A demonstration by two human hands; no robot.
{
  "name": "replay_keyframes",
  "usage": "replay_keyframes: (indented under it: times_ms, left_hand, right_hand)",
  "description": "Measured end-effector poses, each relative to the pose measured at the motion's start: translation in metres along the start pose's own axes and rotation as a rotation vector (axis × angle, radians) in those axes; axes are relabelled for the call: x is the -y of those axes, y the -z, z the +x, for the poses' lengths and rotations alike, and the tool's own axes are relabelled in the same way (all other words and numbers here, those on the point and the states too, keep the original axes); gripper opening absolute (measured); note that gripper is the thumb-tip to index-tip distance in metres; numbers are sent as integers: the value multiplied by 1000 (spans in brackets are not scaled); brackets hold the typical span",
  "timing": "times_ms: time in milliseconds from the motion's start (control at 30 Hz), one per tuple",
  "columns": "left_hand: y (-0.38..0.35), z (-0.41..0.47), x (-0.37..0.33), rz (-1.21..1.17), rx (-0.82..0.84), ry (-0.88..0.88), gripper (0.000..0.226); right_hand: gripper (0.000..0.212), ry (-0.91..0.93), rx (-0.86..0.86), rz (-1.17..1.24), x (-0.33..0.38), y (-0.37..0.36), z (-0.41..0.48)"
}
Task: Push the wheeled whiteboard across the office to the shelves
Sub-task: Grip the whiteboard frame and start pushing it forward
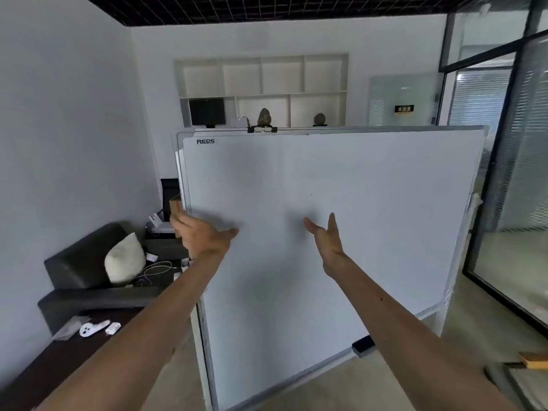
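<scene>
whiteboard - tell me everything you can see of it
The whiteboard is a large white panel in a thin silver frame, its writing surface blank apart from a small "REDS" logo at the top left. A clip fitting sits on the top edge, and a dark eraser rests on the tray along the bottom edge. It stands upright but looks tilted in the wide-angle view. Its wheels are out of sight. The left hand is at its left edge, the right hand open before its face; contact is unclear.

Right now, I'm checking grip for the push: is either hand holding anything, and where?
Nothing is held. Both hands are open in front of the whiteboard: left hand near its left edge, right hand mid-board.
</scene>
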State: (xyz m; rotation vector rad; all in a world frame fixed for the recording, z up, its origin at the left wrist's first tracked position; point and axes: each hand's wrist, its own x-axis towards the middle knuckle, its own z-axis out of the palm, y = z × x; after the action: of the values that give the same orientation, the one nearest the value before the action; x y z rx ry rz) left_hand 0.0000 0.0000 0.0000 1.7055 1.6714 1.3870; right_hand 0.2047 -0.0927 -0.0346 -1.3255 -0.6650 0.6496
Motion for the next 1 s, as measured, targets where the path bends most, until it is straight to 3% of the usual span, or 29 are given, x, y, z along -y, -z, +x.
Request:
replay_keyframes:
  times_ms: [200,467,600,733,867,1000]
  left_hand:
    - [-29,26,5,23,-107,-23,132]
    - [-48,58,22,-124,-198,-92,111]
    - [-60,84,34,-261,-172,-56,114]
    - [-83,133,47,-397,-107,-17,133]
    - [-92,140,50,-167,-122,-166,129]
    - [-96,138,42,37,-135,-174,115]
  right_hand:
    - [93,-11,17,-78,-16,5,51]
    - [110,-75,-32,-315,-47,-6,105]
    - [110,-61,-68,-466,-60,-21,131]
    - [98,-67,-144,-515,-67,-58,170]
    - [100,-76,-175,-478,-74,-64,186]
    - [98,-69,-146,-428,-77,-59,192]
